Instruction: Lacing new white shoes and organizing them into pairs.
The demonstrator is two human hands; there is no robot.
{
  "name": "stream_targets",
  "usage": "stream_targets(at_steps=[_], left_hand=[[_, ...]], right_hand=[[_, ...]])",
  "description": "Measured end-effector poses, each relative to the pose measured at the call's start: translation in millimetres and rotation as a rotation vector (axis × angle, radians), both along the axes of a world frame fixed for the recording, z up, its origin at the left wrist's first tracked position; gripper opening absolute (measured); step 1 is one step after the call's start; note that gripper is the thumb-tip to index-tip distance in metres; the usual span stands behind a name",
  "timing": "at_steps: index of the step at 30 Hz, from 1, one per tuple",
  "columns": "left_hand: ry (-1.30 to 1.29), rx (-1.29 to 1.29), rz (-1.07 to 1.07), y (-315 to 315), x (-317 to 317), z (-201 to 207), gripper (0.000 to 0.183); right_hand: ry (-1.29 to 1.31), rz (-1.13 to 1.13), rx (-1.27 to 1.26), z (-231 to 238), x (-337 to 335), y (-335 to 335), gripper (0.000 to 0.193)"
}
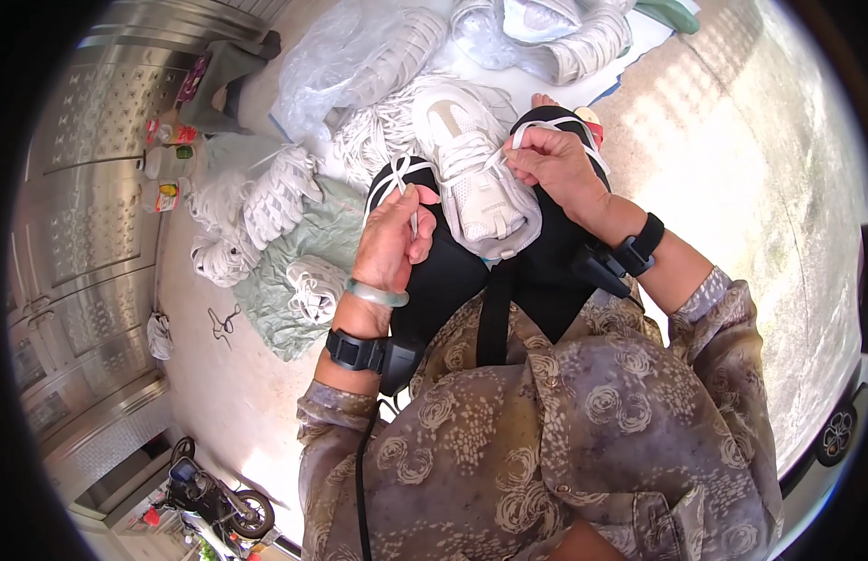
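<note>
A white and beige sneaker [490, 210] rests in my lap, its toe pointing away from me and its heel opening nearest. White laces cross its tongue. At the shoe's left, my left hand [395, 234] is closed on a white shoelace [397, 178], which loops up over my dark-clad knee. On the other side, my right hand [560, 168] pinches a shoelace close to the upper eyelets, and a loop of lace stands out above the fingers. Both hands are slightly apart from each other. The fingertips of the left hand are partly hidden.
A heap of loose white laces [367, 140] lies beyond my left knee. Further off are plastic-wrapped bundles of shoes [397, 61]. More white sneakers [280, 196] sit left on a green sheet [336, 210]. Plastic jars [167, 164] stand by the metal door [88, 178]; a motorbike [224, 500] is at lower left.
</note>
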State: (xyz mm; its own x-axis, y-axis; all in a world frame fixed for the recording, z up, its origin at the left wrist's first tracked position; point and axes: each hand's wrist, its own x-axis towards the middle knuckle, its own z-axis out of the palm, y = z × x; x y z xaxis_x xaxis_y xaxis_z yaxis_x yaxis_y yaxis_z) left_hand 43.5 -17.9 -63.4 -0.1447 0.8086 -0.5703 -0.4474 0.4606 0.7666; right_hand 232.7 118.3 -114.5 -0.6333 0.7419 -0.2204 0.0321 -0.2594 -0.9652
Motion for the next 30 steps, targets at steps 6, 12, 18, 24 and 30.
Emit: stream_targets(at_steps=[6,12,18,24,30], left_hand=[[0.361,0.15,0.114,1,14,5,0.026],[0.547,0.211,0.225,7,11,-5,0.026],[0.399,0.188,0.312,18,14,-27,0.019],[0.596,0.289,0.353,23,9,-55,0.01],[0.594,0.322,0.36,23,13,-62,0.003]], right_hand=[[-0.163,-0.058,0.683,-7,-6,-4,0.008],[-0.284,-0.038,0.781,3,-5,-1,0.017],[-0.326,0.131,0.664,14,2,3,0.026],[-0.19,0.252,0.739,29,-8,-16,0.009],[-0.307,0.384,1.276,33,-25,-15,0.029]])
